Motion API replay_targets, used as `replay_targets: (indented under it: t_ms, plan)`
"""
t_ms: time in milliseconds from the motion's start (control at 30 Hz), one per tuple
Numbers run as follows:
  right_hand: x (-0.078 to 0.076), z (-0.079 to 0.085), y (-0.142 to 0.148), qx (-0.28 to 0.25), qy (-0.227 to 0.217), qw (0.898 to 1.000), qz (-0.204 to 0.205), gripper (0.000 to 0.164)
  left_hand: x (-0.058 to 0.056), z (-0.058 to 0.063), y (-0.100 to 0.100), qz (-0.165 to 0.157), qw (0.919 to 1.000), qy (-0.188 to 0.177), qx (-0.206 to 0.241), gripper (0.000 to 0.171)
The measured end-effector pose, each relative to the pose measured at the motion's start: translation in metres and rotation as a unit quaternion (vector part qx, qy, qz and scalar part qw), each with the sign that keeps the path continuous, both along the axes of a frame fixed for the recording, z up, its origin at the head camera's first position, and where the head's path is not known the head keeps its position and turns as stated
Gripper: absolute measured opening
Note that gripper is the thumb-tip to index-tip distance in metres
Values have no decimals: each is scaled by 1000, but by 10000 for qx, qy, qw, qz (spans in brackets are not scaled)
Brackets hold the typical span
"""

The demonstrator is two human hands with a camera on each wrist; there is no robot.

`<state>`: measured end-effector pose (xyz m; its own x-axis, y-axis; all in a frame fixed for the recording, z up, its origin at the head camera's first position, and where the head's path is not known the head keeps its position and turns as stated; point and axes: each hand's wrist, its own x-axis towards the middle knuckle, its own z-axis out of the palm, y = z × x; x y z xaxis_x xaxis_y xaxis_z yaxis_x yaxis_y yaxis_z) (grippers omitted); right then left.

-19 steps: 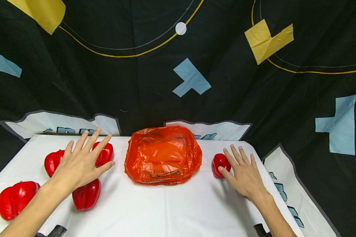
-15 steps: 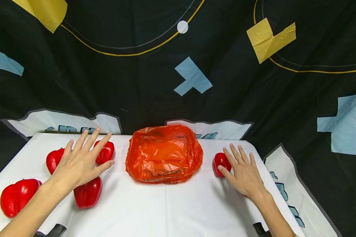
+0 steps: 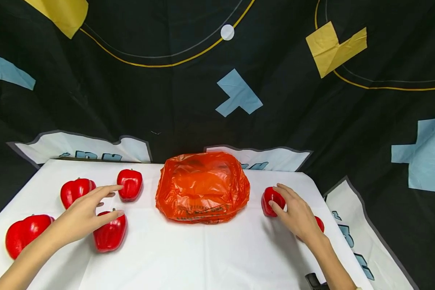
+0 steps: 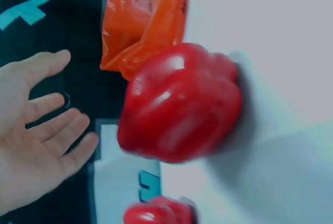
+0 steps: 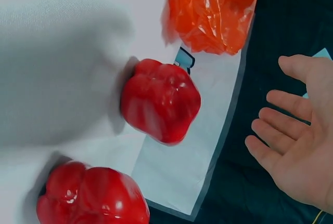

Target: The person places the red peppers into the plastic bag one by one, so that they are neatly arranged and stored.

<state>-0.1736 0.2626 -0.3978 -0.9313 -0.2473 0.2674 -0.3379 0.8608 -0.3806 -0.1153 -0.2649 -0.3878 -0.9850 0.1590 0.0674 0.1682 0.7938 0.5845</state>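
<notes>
In the head view my left hand [image 3: 80, 219] hovers among several red bell peppers, with its fingers loosely bent and nothing in them. Closest to it are a front pepper [image 3: 112, 233], a back pepper [image 3: 130, 186] and a left-hand pepper [image 3: 74, 190]. My right hand [image 3: 299, 215] is held beside another bell pepper [image 3: 270, 203], its fingers relaxed; the right wrist view shows that pepper [image 5: 161, 102] apart from the hand [image 5: 302, 130]. A further pepper [image 3: 319, 224] is mostly hidden behind the right hand. Between the hands an orange plastic bag [image 3: 203, 189] lies with its mouth spread.
The table [image 3: 174, 262] has a white cover. One more bell pepper [image 3: 25, 233] lies at far left, partly behind the left forearm. A black cloth [image 3: 159, 108] with printed shapes hangs behind. At the lower right a black object [image 3: 313, 280] pokes into view.
The left hand's spread fingers have drawn in and bent, uncovering more of the peppers under it. The right hand's fingers have also come together and bent slightly. The whole scene shifts slightly rightward.
</notes>
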Motion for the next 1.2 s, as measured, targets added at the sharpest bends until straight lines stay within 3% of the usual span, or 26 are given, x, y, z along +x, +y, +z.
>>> replay_targets:
  t_ms: [133,300,467,667,1033,1200]
  plan:
    - [0,-1,0,-255,-156,9995,99,53,9,-9,-10,-3,9991,-134,398,82]
    - [1,-3,-2,-549,-249,9980,198,52,19,-22,-21,75,9978,-354,549,80]
    - [-2,-6,-8,-796,-282,9962,233,49,22,-35,-28,207,9957,-556,712,84]
    - [-9,-9,-17,-995,-225,9945,255,41,25,-49,-32,149,9913,-869,980,90]
    - [-25,-19,-34,-1285,-482,9905,47,43,24,-56,-33,160,9856,-1125,1251,95]
    - [-34,-24,-42,-1442,-709,9870,-26,47,25,-59,-38,193,9734,-1582,1645,97]
